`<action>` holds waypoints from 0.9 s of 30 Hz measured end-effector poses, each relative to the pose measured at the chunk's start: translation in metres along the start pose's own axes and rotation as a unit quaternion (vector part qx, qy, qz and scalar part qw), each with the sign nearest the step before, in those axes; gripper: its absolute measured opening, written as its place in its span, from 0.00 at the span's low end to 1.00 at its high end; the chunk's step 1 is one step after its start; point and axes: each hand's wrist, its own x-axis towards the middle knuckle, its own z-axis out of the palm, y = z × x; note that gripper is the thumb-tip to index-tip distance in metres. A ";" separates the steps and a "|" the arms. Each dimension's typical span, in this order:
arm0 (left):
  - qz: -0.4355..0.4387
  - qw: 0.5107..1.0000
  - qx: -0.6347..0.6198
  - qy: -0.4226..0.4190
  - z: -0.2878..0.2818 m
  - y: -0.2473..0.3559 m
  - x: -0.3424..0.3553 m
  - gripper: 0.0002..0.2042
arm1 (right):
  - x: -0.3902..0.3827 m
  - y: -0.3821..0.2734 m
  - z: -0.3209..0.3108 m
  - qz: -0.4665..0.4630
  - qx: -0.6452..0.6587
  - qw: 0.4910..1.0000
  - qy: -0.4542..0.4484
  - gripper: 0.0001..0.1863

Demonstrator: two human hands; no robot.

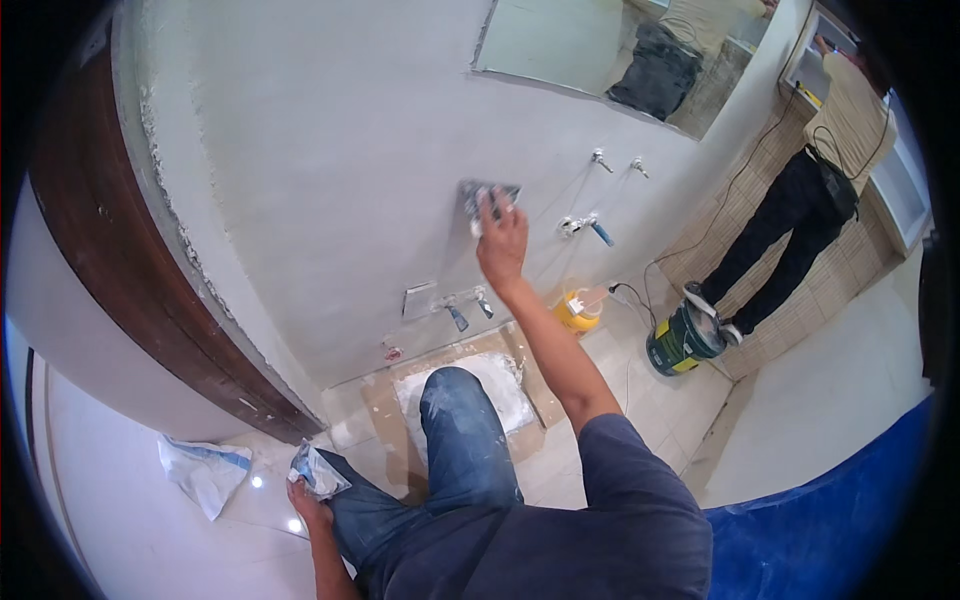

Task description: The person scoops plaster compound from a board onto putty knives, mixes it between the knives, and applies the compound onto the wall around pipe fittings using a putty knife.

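Note:
My right arm reaches up to the whitish wall (340, 150). The fingers of my right hand (503, 245) are closed on a flat grey rectangular putty spreader (473, 190) smeared with white, held against or very near the wall. Low at the left, my left hand (312, 505) grips a crumpled white and blue plastic bag (322, 474) beside my leg. What the bag contains is hidden.
Taps (468, 305) and a blue-handled valve (598, 231) jut from the wall, below a mirror (610, 60). White-dusted cardboard (400, 440) covers the floor. A yellow bucket (577, 312) stands by the wall. Another person (800, 200) stands on a green bucket (682, 342).

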 end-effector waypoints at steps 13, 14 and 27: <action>0.024 0.998 0.005 -0.061 -0.008 -0.010 0.010 0.13 | 0.135 0.094 -0.015 0.403 0.165 0.899 0.045 0.24; 0.020 0.998 0.003 -0.052 -0.009 -0.010 0.008 0.13 | 0.145 0.091 -0.017 0.467 0.211 0.859 -0.013 0.25; -0.004 1.000 0.020 -0.021 -0.004 -0.002 0.001 0.19 | 0.035 -0.088 -0.036 -0.041 0.103 0.986 -0.128 0.34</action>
